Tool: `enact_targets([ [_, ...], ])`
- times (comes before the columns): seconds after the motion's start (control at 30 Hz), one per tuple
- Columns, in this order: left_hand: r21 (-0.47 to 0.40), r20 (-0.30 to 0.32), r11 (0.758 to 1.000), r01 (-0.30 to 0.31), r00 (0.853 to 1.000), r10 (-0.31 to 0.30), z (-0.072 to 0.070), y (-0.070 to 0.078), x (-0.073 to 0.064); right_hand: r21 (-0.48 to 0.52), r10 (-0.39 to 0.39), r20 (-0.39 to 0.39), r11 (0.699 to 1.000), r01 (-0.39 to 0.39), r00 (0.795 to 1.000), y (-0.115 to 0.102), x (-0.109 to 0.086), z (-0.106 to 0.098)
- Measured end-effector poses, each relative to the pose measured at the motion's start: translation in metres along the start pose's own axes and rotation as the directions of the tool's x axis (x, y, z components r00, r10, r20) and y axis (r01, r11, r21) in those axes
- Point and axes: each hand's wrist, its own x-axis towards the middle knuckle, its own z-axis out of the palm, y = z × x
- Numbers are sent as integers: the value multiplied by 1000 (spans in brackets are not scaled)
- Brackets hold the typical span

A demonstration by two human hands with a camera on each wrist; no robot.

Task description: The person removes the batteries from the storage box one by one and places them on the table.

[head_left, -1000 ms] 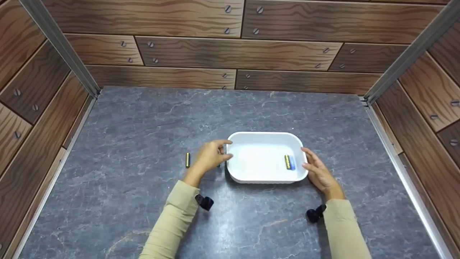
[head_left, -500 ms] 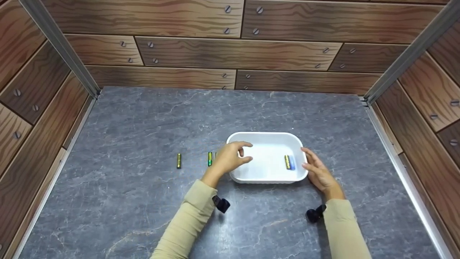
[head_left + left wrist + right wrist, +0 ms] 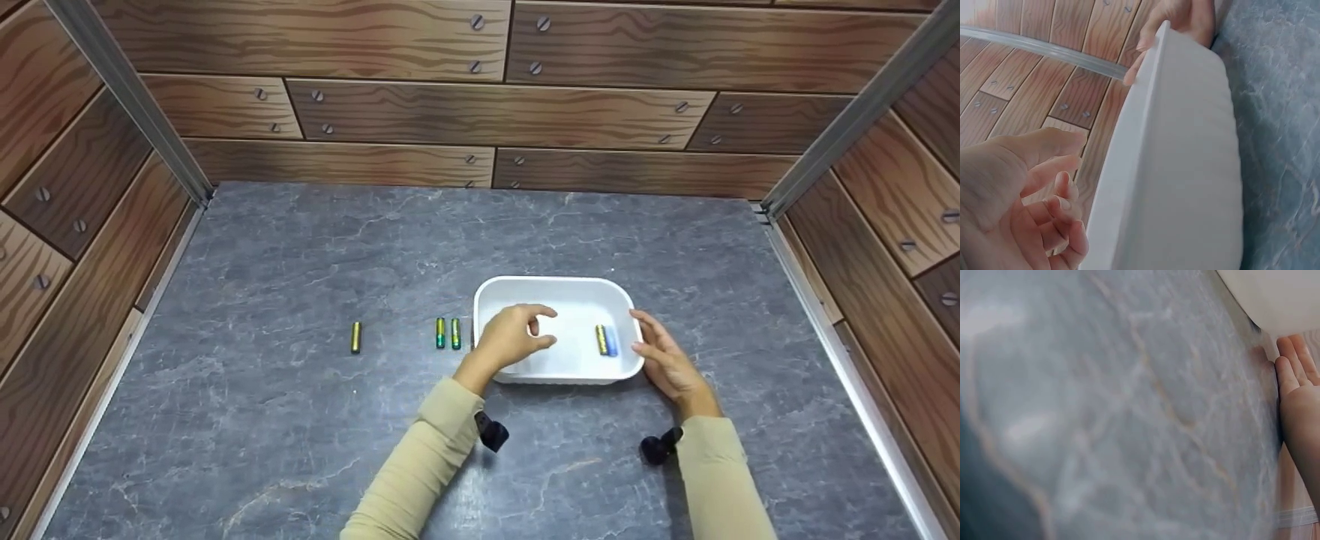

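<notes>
My left hand hovers over the left half of a white plastic tub, thumb and index finger apart with nothing between them. In the left wrist view its other fingers are loosely bent. At the tub's right end, my right hand holds the rim, thumb over the edge and fingers along the outside wall. Inside the tub lies a gold battery, with a pale blue shape beside it that I cannot make out clearly. Two green-and-gold batteries, one nearer and one farther, lie left of the tub.
Farther left lies a gold-and-dark battery. Everything stands on a grey marbled table. Wood-patterned walls close in the back and sides, with metal rails at the corners. Small black cameras sit on both wrists.
My left hand has moved right, from the tub's left rim to above its inside. The gold-and-dark battery has shifted left. Two green-and-gold batteries have come into view. My right hand stays put.
</notes>
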Motion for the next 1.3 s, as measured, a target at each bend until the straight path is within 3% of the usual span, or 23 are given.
enact_targets([
  [0.33,60,25,998,24,999,-26,26,8,6,-5,18,-3,1000,-18,1000,0,-2,0],
  [0.73,184,37,982,52,998,-60,52,25,23,19,-25,84,1000,24,996,0,-1,-4],
  [1.07,253,27,956,150,987,-162,74,31,41,3,-18,63,1000,18,998,0,-1,-2],
  [1.3,298,26,931,209,974,-227,86,30,50,-32,9,5,999,-9,1000,0,1,0],
])
